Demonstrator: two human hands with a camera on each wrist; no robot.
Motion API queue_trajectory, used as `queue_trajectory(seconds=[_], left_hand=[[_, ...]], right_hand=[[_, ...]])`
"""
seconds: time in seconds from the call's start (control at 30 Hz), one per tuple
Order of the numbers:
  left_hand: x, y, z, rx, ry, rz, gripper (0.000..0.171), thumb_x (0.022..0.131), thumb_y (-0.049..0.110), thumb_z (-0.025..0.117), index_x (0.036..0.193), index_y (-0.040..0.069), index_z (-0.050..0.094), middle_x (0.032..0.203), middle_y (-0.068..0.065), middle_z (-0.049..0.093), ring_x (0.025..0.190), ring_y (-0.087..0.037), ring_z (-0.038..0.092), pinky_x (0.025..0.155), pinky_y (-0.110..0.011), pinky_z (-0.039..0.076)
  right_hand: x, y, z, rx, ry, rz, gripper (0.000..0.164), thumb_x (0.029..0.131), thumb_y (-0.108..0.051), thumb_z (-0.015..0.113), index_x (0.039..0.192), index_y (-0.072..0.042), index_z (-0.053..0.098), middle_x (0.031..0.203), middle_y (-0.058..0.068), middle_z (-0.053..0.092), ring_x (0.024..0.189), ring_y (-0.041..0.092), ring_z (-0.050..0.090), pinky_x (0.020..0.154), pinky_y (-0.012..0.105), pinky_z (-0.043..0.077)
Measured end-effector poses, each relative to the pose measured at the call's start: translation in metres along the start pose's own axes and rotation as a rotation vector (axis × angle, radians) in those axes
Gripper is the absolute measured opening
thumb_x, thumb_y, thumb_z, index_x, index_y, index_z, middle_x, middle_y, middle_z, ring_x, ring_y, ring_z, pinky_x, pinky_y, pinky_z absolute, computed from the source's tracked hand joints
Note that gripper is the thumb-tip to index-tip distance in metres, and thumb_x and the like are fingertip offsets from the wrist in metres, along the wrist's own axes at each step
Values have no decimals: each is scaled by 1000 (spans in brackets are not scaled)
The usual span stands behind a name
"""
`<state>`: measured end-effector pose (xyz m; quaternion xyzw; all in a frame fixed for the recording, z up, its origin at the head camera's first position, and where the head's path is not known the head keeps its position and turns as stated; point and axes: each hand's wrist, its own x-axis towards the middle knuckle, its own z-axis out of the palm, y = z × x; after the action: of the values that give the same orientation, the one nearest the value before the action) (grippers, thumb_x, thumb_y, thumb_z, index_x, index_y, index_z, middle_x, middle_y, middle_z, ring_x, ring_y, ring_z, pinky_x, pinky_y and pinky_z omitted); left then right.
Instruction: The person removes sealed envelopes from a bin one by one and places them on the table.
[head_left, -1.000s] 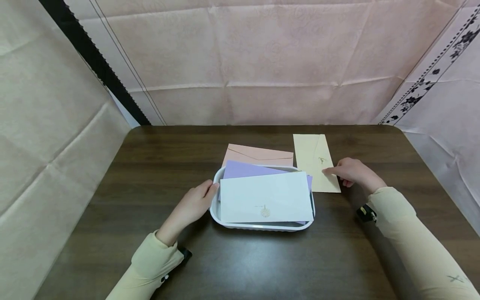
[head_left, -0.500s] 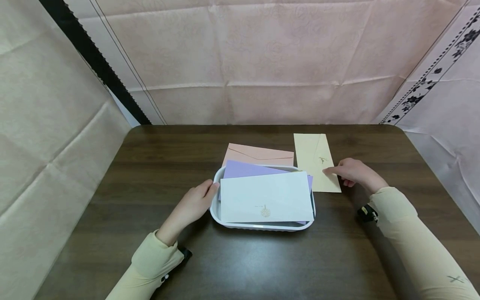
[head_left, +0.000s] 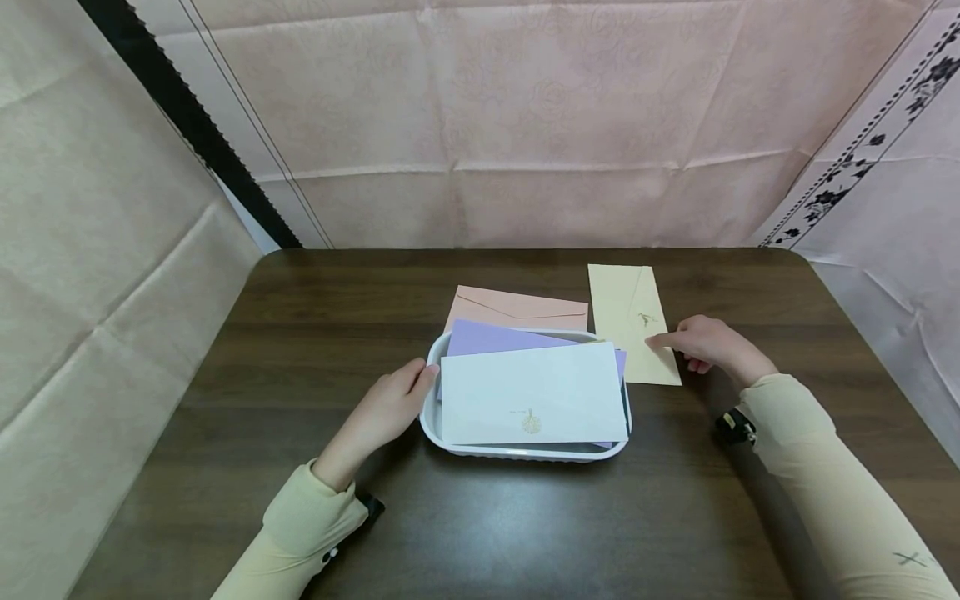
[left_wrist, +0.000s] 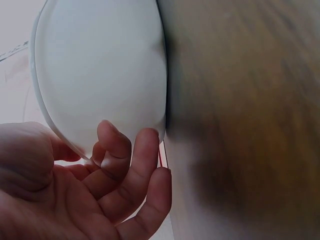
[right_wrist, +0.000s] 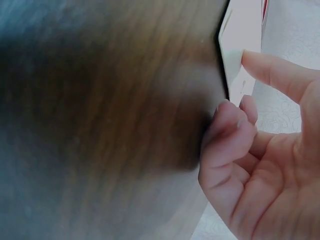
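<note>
My left hand (head_left: 388,407) grips the left end of a white plastic tray (head_left: 517,452), thumb over its rim. In the left wrist view my fingers (left_wrist: 145,155) curl under the tray's outer wall (left_wrist: 100,65). A white envelope (head_left: 525,387) with a small gold emblem lies on top in the tray, over a purple envelope (head_left: 487,337). To the right, my right hand (head_left: 712,344) pinches the edge of a cream envelope (head_left: 622,300), thumb on its face. The right wrist view shows the other fingers (right_wrist: 230,130) curled at the envelope's edge (right_wrist: 235,55).
A pink envelope (head_left: 517,307) lies behind the tray, its front part hidden by the tray. Everything sits on a dark wooden table (head_left: 360,308) with rounded far corners. Pale patterned cloth (head_left: 555,125) hangs behind and at both sides.
</note>
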<state>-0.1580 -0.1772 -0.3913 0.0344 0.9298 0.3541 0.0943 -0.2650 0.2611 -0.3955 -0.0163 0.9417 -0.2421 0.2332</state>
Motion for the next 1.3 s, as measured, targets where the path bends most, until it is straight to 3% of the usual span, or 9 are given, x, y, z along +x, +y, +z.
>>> queue_trajectory(seconds=[0.47, 0.77, 1.1, 1.3], left_hand=[[-2, -2, -1, -7, -5, 0, 32, 102, 38, 36, 93, 11, 52, 65, -5, 42, 55, -19, 39, 51, -30, 33], [-3, -2, -1, -2, -3, -7, 32, 102, 38, 36, 94, 11, 52, 66, -5, 41, 55, -19, 39, 51, -30, 33], [-2, 1, 0, -11, -14, -14, 33, 102, 38, 37, 96, 10, 53, 66, -5, 43, 56, -19, 40, 52, -30, 34], [-1, 1, 0, -12, -3, -1, 32, 102, 38, 38, 96, 10, 53, 66, -5, 42, 56, -18, 40, 52, -30, 33]], right_hand=[[-3, 1, 6, -50, 24, -70, 53, 91, -52, 51, 90, 1, 55, 73, 10, 53, 63, 20, 52, 56, 33, 47], [-2, 3, 6, -36, 29, -85, 52, 92, -53, 50, 82, -2, 54, 73, 9, 53, 63, 20, 52, 56, 33, 48], [2, 9, -6, 77, -76, -71, 50, 94, -51, 48, 81, -3, 52, 69, 5, 48, 65, 21, 50, 59, 35, 48], [6, 7, -13, 57, -84, -79, 51, 95, -50, 47, 85, -1, 54, 75, 7, 52, 68, 21, 51, 61, 35, 47]])
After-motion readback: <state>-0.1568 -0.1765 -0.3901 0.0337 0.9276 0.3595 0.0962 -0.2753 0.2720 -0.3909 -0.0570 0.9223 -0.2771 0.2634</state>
